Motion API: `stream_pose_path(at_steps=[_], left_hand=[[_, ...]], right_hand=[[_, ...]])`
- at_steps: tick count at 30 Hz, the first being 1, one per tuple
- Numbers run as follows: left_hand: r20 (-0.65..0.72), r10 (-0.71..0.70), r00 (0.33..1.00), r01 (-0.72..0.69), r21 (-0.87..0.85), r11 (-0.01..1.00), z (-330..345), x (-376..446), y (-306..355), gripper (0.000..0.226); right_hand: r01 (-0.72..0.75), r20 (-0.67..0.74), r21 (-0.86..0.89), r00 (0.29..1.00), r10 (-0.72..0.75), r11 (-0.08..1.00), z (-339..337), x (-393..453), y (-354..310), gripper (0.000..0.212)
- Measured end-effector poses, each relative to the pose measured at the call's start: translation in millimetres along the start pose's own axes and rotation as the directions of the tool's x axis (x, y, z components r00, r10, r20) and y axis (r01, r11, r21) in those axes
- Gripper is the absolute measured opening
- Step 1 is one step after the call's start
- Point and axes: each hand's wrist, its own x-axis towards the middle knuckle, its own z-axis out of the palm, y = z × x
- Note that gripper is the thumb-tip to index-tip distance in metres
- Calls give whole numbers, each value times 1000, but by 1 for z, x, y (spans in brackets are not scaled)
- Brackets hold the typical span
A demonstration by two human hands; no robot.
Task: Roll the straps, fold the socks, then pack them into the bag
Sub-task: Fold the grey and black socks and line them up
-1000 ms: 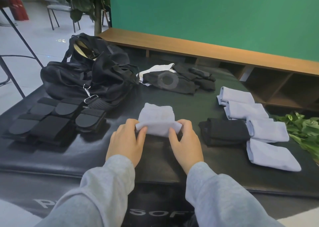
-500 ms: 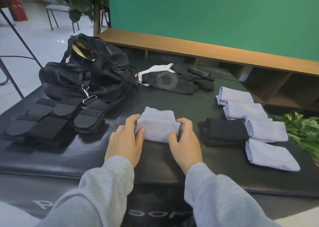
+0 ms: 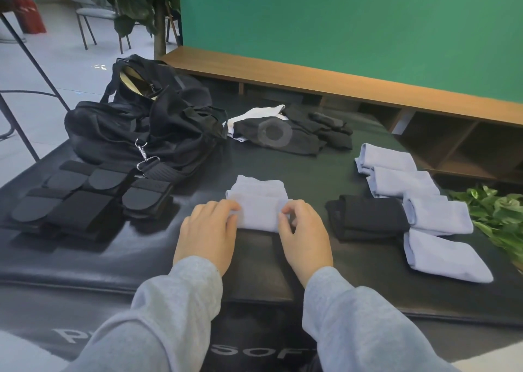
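A pale blue sock [image 3: 259, 202] lies folded on the black mat [image 3: 283, 267] in front of me. My left hand [image 3: 208, 234] pinches its left end and my right hand [image 3: 304, 234] pinches its right end, fingers curled onto the fabric. To the right lie several folded pale blue socks [image 3: 435, 211] and a folded black sock [image 3: 368, 216]. Rolled black straps [image 3: 82, 199] sit at the left. Behind them slumps the black bag [image 3: 141, 128], its top open.
A heap of black and white socks [image 3: 285, 132] lies at the back of the mat. Green leaves [image 3: 498, 216] reach in at the right edge. A wooden bench [image 3: 339, 86] runs behind, below a green wall. Chair legs stand at far left.
Both hands have folded the near part of the pale blue sock away from me, so the sock is shorter and thicker. The hands shifted slightly forward with it.
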Motion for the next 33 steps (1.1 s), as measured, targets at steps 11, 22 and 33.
stream_pose_path(at_steps=[11,22,33], left_hand=[[71,5,997,-10,68,998,1,-2,4,41],[81,7,997,-17,124,992,-2,-2,7,46],[42,17,999,-18,12,1000,-1,-1,4,28]], right_hand=[[23,53,-22,998,-22,999,1,0,3,28],[68,142,-79,988,-56,995,2,2,3,40],[10,28,56,1000,-12,998,0,-1,-2,6]])
